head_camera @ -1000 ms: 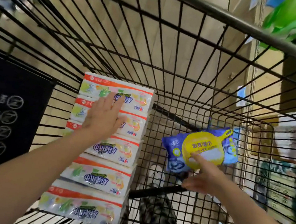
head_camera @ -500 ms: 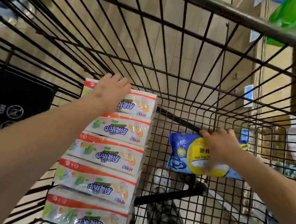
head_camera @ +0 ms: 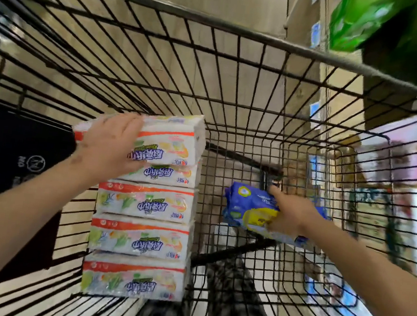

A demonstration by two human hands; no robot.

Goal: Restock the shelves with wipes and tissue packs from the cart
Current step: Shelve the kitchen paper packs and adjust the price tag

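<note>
Wire cart (head_camera: pixel 245 30), two picks in hand: left hand (head_camera: pixel 107 150) clasps the far tissue pack (head_camera: pixel 175 140), tilted off the row of four (head_camera: pixel 138 236) along the cart's left side, right hand (head_camera: pixel 290 213) grips the blue wipes pack (head_camera: pixel 246 205) near its right wall, both apparently held for shelving.

Green pack (head_camera: pixel 360 21) blurred, cropped; wipes pack (head_camera: pixel 246 202) print apparently illegible.

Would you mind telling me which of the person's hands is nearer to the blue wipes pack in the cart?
Right. The right hand grips the blue wipes pack itself; the left hand is well off to its left, holding the top tissue pack.
</note>
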